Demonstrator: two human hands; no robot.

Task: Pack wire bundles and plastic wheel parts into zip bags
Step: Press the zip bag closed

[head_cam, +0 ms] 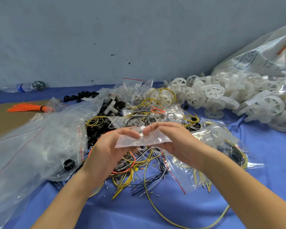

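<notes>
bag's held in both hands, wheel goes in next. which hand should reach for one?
Right, probably. The white wheel pile lies on the right hand's side, nothing between. The left hand would have to cross over; it can keep pinching the small zip bag.

Both bare forearms reach forward and angle inward, so the hands meet at the middle. The left hand (111,147) curls thumb and fingers into a pinching grip; the right hand (173,138) mirrors it, its fingertips nearly touching the left's.
</notes>
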